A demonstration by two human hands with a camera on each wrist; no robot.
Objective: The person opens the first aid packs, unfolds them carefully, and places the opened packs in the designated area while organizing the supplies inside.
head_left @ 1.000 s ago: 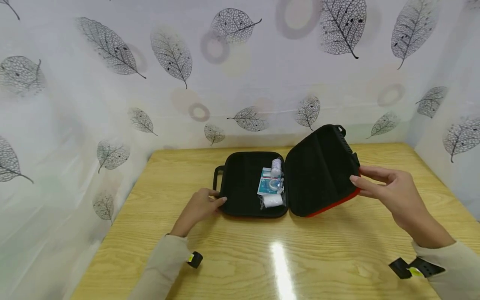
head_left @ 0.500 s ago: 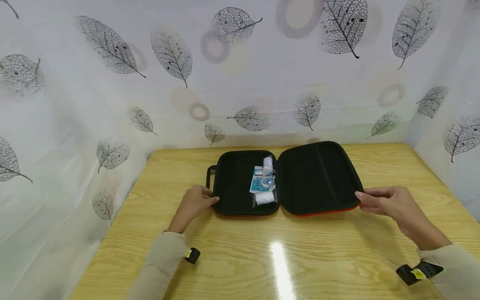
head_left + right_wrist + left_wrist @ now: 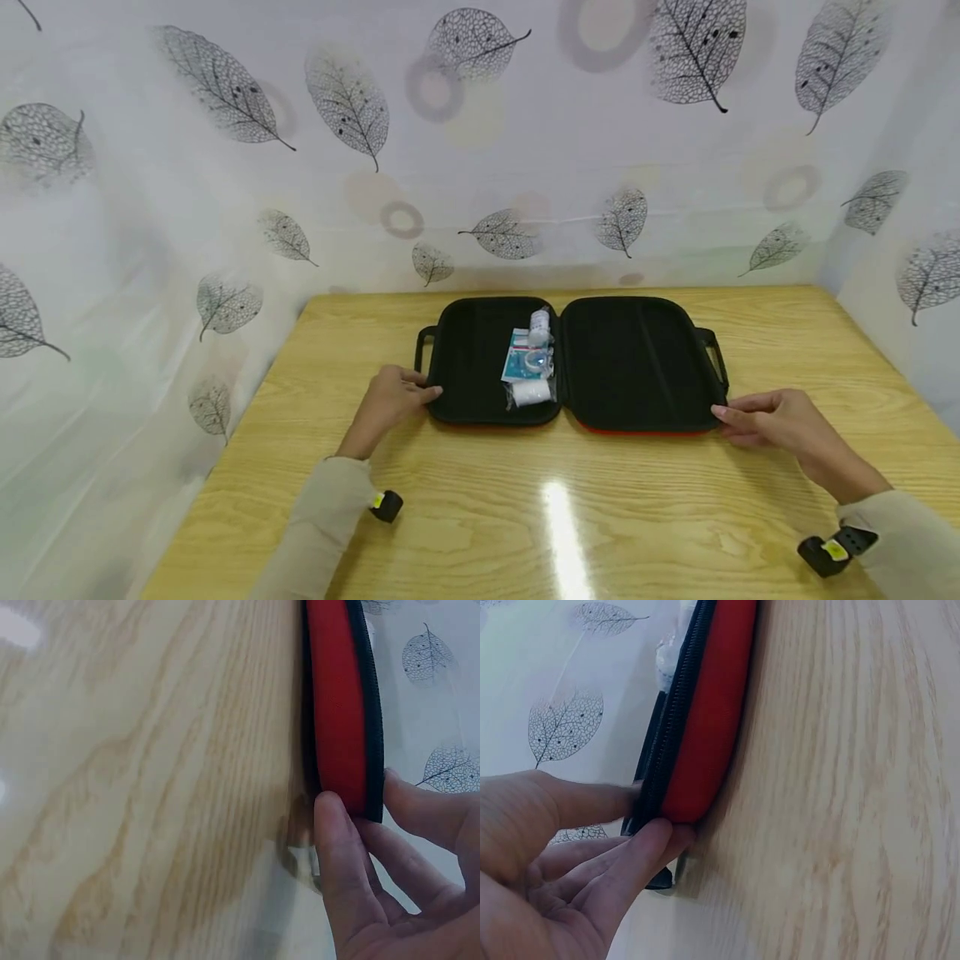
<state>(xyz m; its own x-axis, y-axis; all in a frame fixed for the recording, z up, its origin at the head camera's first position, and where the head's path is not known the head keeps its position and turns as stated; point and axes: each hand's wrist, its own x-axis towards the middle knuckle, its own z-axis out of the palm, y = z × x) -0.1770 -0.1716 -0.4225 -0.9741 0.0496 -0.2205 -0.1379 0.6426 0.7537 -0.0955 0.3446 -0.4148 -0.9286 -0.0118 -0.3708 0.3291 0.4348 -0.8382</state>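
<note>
A zippered case, red outside and black inside, lies spread flat on the table; its left half (image 3: 468, 358) and right half (image 3: 622, 367) meet at a middle hinge. My left hand (image 3: 386, 408) pinches the left half's front corner, thumb on the rim and fingers beneath. At the opposite front corner, my right hand (image 3: 787, 425) pinches the right half's edge. The left wrist view shows the red side wall (image 3: 712, 712) and zipper by the fingertips. Near the hinge lie a white bottle (image 3: 539, 325), a blue-and-white packet (image 3: 513, 362), a clear-wrapped ring (image 3: 537, 361) and a wrapped white roll (image 3: 531, 392).
Black carry handles stick out at the left (image 3: 422, 350) and right (image 3: 712, 358) ends of the case. A leaf-patterned white curtain (image 3: 480, 150) hangs behind and beside the wooden table (image 3: 480, 500).
My right hand has lowered the case's right half from a raised tilt down to the table. The case's left half shifted slightly left with my left hand on it.
</note>
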